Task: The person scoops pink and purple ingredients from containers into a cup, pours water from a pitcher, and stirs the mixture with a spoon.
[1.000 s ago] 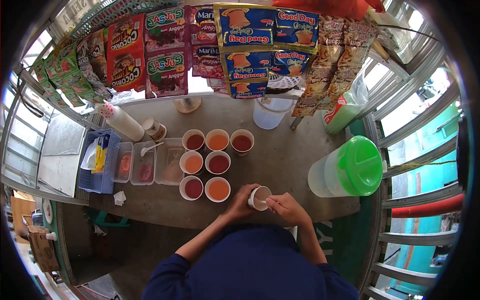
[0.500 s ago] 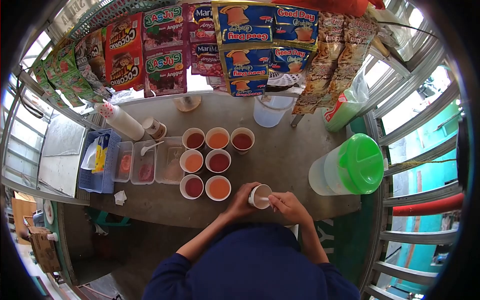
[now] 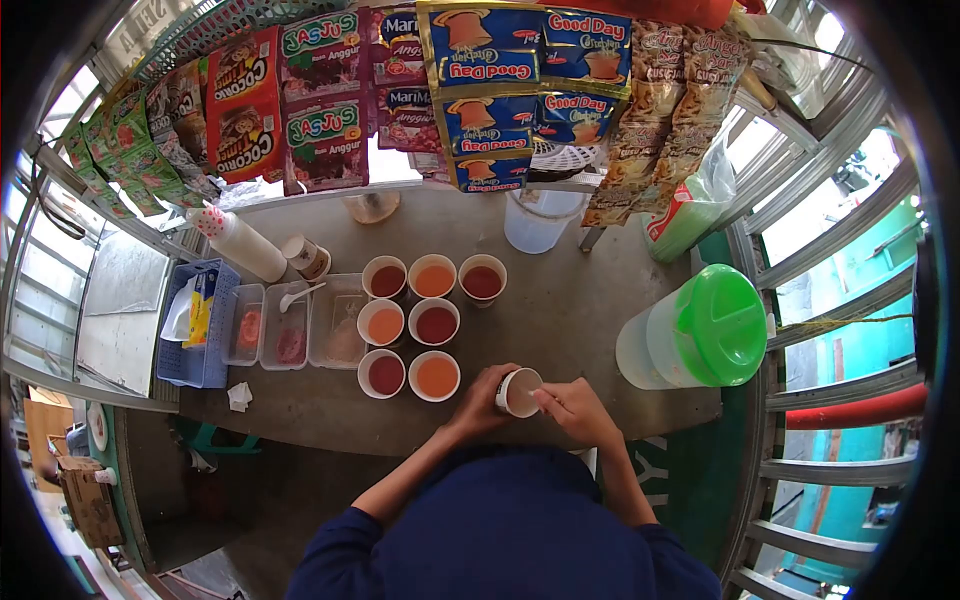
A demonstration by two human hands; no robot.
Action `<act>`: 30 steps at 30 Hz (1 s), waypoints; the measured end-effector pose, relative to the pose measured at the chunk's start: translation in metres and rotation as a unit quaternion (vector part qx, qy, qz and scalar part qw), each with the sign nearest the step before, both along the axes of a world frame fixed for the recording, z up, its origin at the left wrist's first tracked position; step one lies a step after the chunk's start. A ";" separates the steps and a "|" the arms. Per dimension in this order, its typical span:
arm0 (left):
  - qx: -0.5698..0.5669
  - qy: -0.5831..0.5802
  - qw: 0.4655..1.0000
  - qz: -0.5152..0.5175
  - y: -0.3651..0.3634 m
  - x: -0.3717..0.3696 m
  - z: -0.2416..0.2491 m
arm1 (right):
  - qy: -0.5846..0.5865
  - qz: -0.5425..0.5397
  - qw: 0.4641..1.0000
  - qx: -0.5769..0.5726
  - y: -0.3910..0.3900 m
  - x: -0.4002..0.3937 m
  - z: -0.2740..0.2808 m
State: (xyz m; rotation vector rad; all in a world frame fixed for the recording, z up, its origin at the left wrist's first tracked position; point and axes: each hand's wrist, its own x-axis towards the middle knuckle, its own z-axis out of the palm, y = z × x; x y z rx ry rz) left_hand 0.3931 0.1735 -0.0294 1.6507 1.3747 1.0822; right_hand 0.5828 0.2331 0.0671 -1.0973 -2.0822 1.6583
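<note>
My left hand (image 3: 483, 402) is wrapped round a paper cup (image 3: 521, 393) near the table's front edge. The cup tilts slightly and holds a pale, brownish-pink drink. Pinched in my right hand (image 3: 580, 411) is a thin white spoon (image 3: 533, 394) whose lower end dips into that cup. To the left stand several paper cups of drink in rows. An orange one (image 3: 434, 376) is nearest my left hand, with a dark red one (image 3: 383, 373) beside it. Further back are another dark red cup (image 3: 435, 323) and a peach-coloured one (image 3: 385, 323).
Clear containers of powder (image 3: 291, 335) sit on the left, one with a white spoon (image 3: 301, 294), beside a blue basket (image 3: 170, 350). A stack of cups (image 3: 240, 243) lies behind. A green-lidded jug (image 3: 690, 330) stands right. Sachets (image 3: 488, 100) hang overhead; a clear bucket (image 3: 535, 220) stands behind.
My right hand and the spoon have shifted slightly within the cup. My left hand keeps its grip on the cup, and the other cups stay put.
</note>
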 end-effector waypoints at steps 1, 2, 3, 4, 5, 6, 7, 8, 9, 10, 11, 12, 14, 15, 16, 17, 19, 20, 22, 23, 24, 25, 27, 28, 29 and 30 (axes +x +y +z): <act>0.001 0.001 1.000 0.000 0.000 0.000 0.002 | -0.016 0.023 1.000 0.004 0.001 0.001 0.000; 0.002 0.003 1.000 -0.001 0.000 -0.002 0.003 | -0.015 0.023 1.000 0.005 0.001 0.000 0.000; 0.004 0.004 1.000 -0.002 0.000 -0.003 0.002 | 0.006 0.003 1.000 -0.007 -0.001 -0.002 0.001; 0.005 0.008 1.000 -0.002 0.000 -0.003 0.000 | 0.027 -0.018 0.999 -0.019 -0.003 -0.003 0.001; 0.007 0.011 1.000 -0.003 0.000 -0.002 -0.002 | 0.027 -0.022 0.999 -0.014 -0.003 -0.002 0.002; 0.012 0.010 1.000 -0.009 0.000 -0.002 -0.004 | 0.006 0.001 1.000 0.012 -0.002 -0.001 0.003; 0.020 0.005 1.000 -0.004 0.000 -0.002 -0.006 | -0.017 0.023 0.999 0.041 0.000 0.001 0.004; 0.028 -0.002 1.000 0.000 0.001 -0.001 -0.008 | -0.019 0.017 0.999 0.048 0.001 0.001 0.004; 0.034 -0.004 0.999 -0.005 0.002 -0.001 -0.011 | 0.011 0.014 1.000 0.010 -0.001 0.000 0.004; 0.015 -0.009 1.000 -0.001 0.002 -0.001 -0.013 | 0.042 0.012 0.999 -0.029 -0.002 -0.001 0.004; -0.006 -0.013 1.000 0.002 0.002 0.000 -0.013 | 0.042 0.007 0.999 -0.025 -0.002 0.000 0.003; -0.002 -0.013 1.000 -0.002 0.002 0.001 -0.013 | -0.003 0.009 1.000 0.023 -0.001 0.000 0.002; -0.028 -0.048 0.998 0.012 0.002 0.003 -0.011 | -0.047 0.008 0.996 0.075 -0.001 -0.001 0.003; -0.024 -0.048 0.999 0.009 0.002 0.004 -0.014 | -0.016 -0.002 0.998 0.055 -0.002 -0.002 0.004; -0.036 -0.066 0.997 0.013 0.002 0.005 -0.017 | 0.016 -0.010 0.999 0.035 -0.003 -0.003 0.004; -0.048 -0.085 0.995 0.018 0.002 0.006 -0.016 | 0.016 -0.012 0.999 0.036 -0.003 -0.006 0.002; -0.030 -0.066 0.997 0.018 0.003 0.007 -0.014 | 0.028 -0.102 0.980 0.170 -0.003 -0.009 -0.003; -0.014 -0.048 0.999 0.020 0.004 0.008 -0.013 | 0.026 -0.102 0.980 0.171 -0.003 -0.008 -0.001; 0.021 -0.017 0.999 0.019 0.007 0.008 -0.011 | -0.054 -0.101 0.954 0.278 0.000 -0.006 0.003; 0.055 0.016 0.998 0.018 0.009 0.007 -0.010 | -0.054 -0.099 0.953 0.280 0.000 -0.004 0.004; 0.058 0.016 0.998 0.019 0.010 0.008 -0.009 | -0.020 -0.085 0.977 0.197 0.001 -0.001 0.004; 0.063 0.017 0.997 0.030 0.010 0.008 -0.007 | 0.014 -0.071 0.991 0.112 0.002 0.001 0.003; 0.071 0.019 0.997 0.038 0.012 0.008 -0.005 | 0.023 -0.090 0.983 0.159 0.000 0.001 -0.005; 0.072 0.013 0.996 0.041 0.013 0.008 -0.004 | 0.031 -0.110 0.973 0.202 0.000 0.001 -0.008; 0.072 0.008 0.996 0.045 0.013 0.007 -0.004 | 0.034 -0.111 0.972 0.202 -0.001 0.002 -0.007; 0.073 0.012 0.996 0.045 0.014 0.006 -0.005 | 0.006 -0.084 0.973 0.216 -0.003 0.004 -0.004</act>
